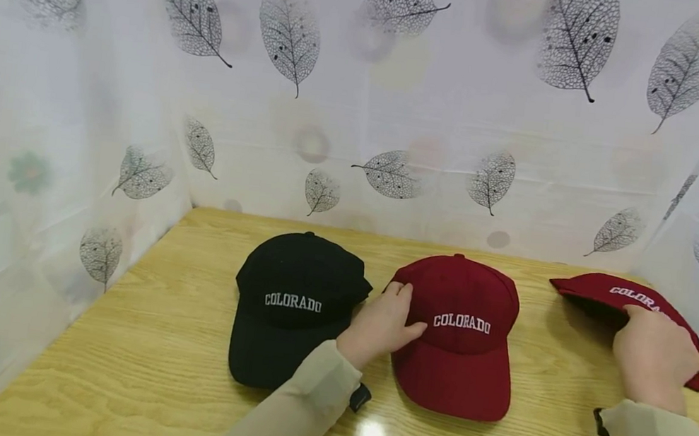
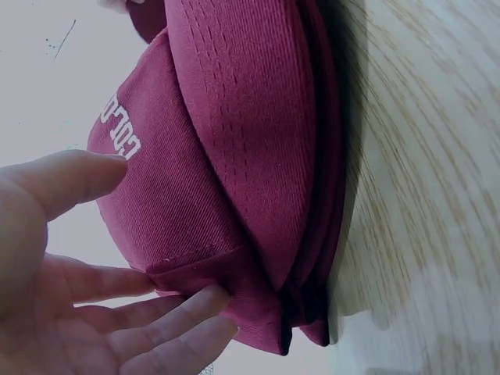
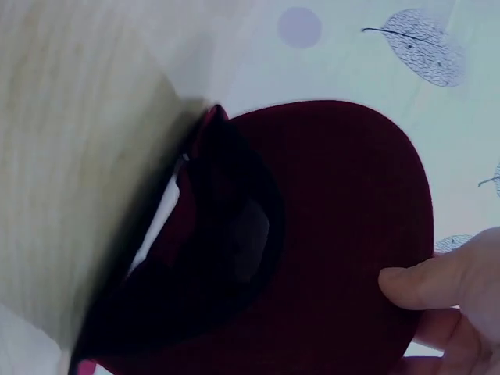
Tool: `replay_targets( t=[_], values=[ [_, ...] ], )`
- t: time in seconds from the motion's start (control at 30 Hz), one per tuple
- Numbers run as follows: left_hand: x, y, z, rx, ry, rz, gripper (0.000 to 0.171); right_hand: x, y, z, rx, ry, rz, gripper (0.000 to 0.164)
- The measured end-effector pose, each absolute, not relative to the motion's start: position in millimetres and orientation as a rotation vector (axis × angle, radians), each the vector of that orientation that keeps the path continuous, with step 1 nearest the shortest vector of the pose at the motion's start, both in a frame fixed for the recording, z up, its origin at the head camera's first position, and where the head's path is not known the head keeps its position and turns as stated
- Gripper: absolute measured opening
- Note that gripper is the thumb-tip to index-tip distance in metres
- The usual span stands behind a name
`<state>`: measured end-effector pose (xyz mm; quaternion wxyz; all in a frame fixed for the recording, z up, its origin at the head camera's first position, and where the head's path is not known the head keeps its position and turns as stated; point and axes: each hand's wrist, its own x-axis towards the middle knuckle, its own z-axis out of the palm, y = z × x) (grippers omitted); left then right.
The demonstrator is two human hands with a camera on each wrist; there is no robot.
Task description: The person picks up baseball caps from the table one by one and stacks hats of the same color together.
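Observation:
Two stacks of baseball caps stand front to front on the table, one red and one black. My left hand (image 1: 379, 324) rests at the left side of the red caps (image 1: 448, 377), which bear white COLORADO lettering. In the left wrist view, its fingers (image 2: 172, 332) lie loosely spread at the side of the crown, and layered brims (image 2: 250, 141) show one under another. At the right, my right hand (image 1: 657, 357) pinches the brim of another red cap (image 3: 344, 195), thumb on the underside. That cap is tilted, its dark inside facing the right wrist camera.
Left of the red stack sits a black cap (image 1: 302, 270) with the same lettering, its brim toward me. The wooden table (image 1: 138, 338) meets a leaf-printed white curtain (image 1: 429, 127) at the back and both sides.

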<state>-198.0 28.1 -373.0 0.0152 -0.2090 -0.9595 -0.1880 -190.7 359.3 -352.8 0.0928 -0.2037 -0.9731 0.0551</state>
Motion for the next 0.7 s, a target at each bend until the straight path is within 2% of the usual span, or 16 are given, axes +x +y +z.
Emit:
replay_targets(
  t=[0.17,0.53,0.7],
  values=[
    [-197.5,27.7,-372.2,-0.648,-2.983,-0.59,0.064,-182.1,352.2,-346.0,-0.502,-2.71,0.206,0.03],
    [-196.4,25.8,-368.7,-0.604,-2.948,-0.6,0.055,-169.2,330.8,-326.6,-0.398,-2.544,0.203,0.029],
    [-196.7,25.4,-365.8,-0.586,-2.86,-0.753,0.047,-160.5,314.6,-317.0,-0.287,-2.389,0.214,0.027]
  ],
)
